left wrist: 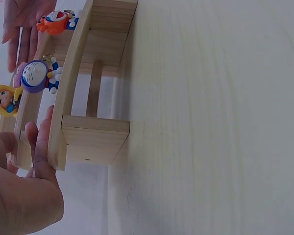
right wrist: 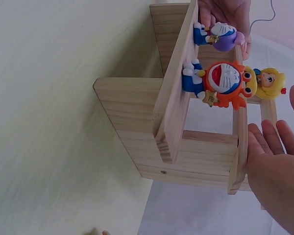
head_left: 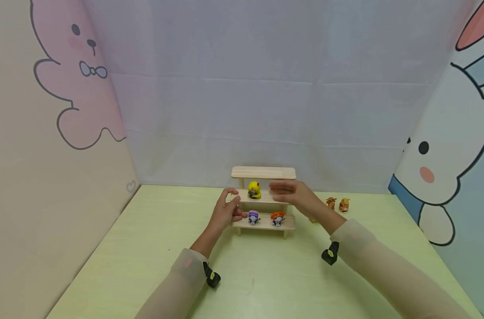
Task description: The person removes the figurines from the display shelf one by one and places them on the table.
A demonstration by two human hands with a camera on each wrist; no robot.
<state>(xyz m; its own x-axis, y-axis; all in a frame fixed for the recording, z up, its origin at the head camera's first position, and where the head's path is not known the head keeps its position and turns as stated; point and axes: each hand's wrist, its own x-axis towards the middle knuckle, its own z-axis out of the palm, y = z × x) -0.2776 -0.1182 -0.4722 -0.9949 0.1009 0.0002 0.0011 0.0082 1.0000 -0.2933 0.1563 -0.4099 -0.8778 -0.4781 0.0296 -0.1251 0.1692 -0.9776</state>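
L hand [head_left: 224,212] reaches fwd to L end of wooden shelf [head_left: 261,172], fingers bent & apart by its lower tiers; can't tell if gripping. R hand [head_left: 298,195] angled in from shelf's R, fingers straight, holding nothing, by mid tier. Yellow fig. [head_left: 254,190] on shelf's mid tier; purple-capped fig. [head_left: 253,217] & orange-hooded fig. [head_left: 277,219] on bottom.

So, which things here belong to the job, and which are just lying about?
Likely the job:
wooden shelf
yellow figure
purple-hooded figure
orange-hooded figure

Seemingly just lying about:
two small figures on the table, right of the shelf
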